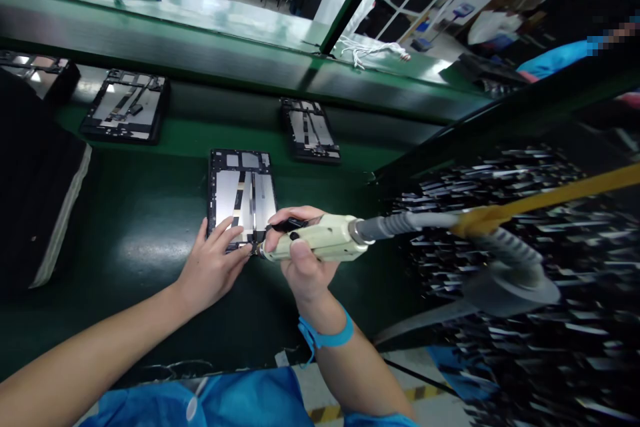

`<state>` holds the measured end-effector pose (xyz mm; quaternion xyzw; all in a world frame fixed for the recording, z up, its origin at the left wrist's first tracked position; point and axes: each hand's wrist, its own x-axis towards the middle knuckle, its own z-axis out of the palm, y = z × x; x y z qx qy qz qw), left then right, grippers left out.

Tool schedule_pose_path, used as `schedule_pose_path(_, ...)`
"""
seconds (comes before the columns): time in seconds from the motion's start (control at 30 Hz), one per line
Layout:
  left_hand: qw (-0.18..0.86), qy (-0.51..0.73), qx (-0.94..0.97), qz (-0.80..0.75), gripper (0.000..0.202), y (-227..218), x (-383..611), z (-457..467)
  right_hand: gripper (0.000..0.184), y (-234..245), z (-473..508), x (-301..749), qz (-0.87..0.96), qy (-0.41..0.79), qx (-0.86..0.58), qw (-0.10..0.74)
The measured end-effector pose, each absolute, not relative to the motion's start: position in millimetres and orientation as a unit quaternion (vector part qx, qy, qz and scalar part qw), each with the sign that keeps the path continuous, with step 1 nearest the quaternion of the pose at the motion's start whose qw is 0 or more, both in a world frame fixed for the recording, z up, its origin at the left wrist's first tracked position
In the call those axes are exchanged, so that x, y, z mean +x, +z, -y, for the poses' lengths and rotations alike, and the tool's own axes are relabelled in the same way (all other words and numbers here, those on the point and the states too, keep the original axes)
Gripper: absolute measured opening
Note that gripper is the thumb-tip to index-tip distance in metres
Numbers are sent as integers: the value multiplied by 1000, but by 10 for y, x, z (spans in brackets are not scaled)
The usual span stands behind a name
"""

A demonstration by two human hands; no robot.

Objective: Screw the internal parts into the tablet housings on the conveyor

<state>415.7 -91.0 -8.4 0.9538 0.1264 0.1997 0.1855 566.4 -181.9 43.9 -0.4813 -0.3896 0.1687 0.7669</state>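
Note:
An opened tablet-like device (227,197) with a silver inner plate, black frame and ribbon cables lies on the green bench. My left hand (213,263) rests on its lower edge with fingers spread, the fingertips close to the tool's tip. Wrapped in my right hand (307,267) is a pale electric screwdriver (330,237), held nearly level. Its tip points left at the device's lower right corner, where fingers partly hide the contact. A grey cable runs from its back end to the right. There is a blue band (333,333) on my right wrist.
Similar opened devices lie farther back, one at the left (127,107) and one at the right (310,130). A black cloth-like item (40,180) stands at left. A yellow strap (550,197) and a grey cone-shaped fitting (510,290) hang at right, before many blurred shiny pieces.

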Motion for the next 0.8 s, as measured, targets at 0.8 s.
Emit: schedule_pose_path(0.8, 251, 266, 923, -120, 17, -143, 4180, 888, 24, 369, 1793, 5648, 406, 174, -499, 746)
